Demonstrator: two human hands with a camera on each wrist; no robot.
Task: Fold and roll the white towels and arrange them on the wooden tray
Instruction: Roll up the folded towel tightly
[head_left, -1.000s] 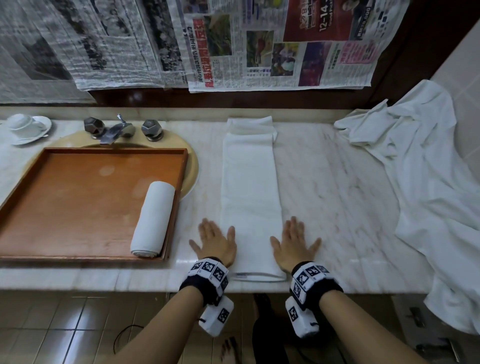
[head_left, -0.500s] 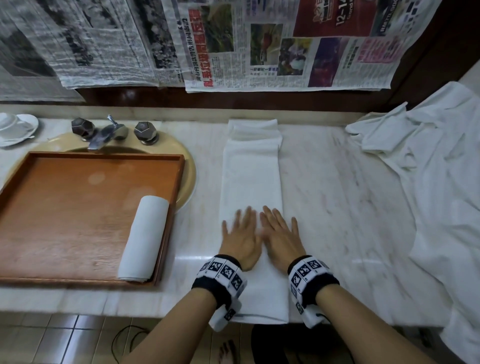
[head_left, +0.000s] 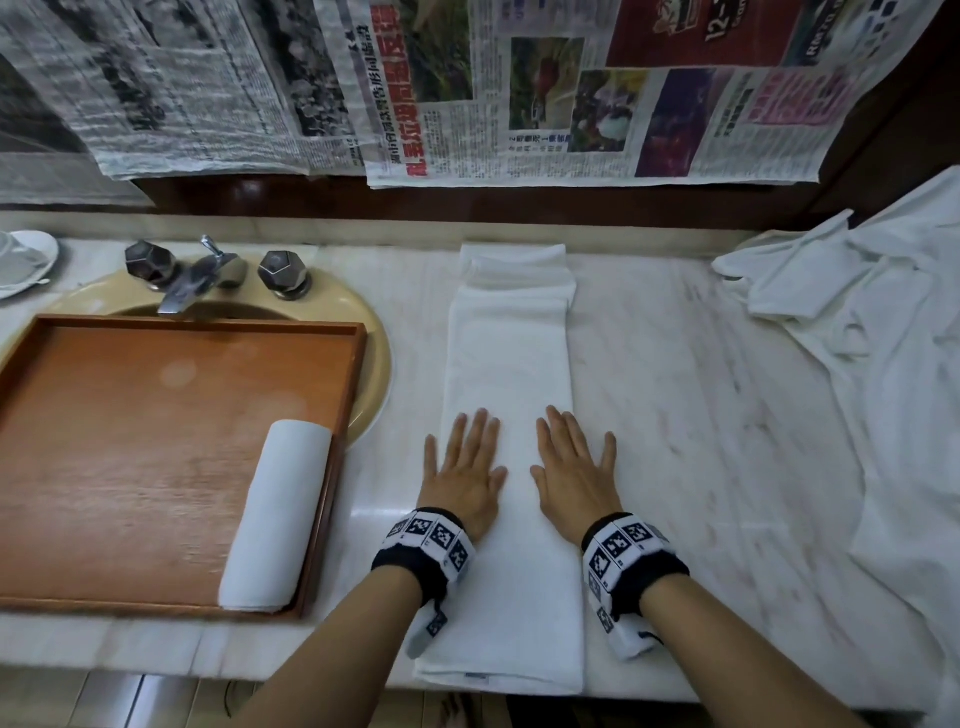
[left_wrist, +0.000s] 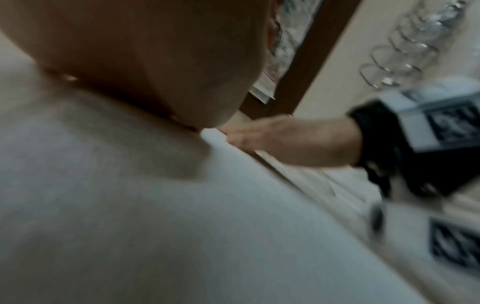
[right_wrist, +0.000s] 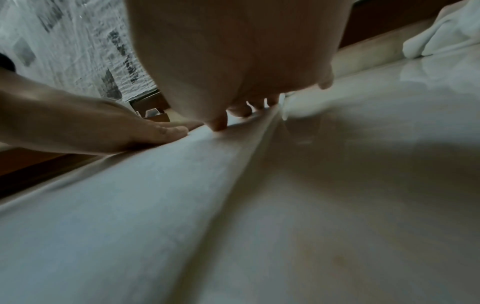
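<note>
My left hand (head_left: 464, 475) and right hand (head_left: 573, 475) lie flat, fingers straight and spread, pressing a long folded white towel (head_left: 509, 364) that runs front to back along the marble counter (head_left: 701, 415). Just beside it to the left, one rolled towel (head_left: 275, 517) rests against the right wall of the wooden tray (head_left: 156, 441), while loose white towels (head_left: 883, 338) lie heaped at the counter's right end.

Matt cloth towel (head_left: 511, 364) on glossy marble counter (head_left: 701, 415); smooth wooden tray (head_left: 156, 441).
</note>
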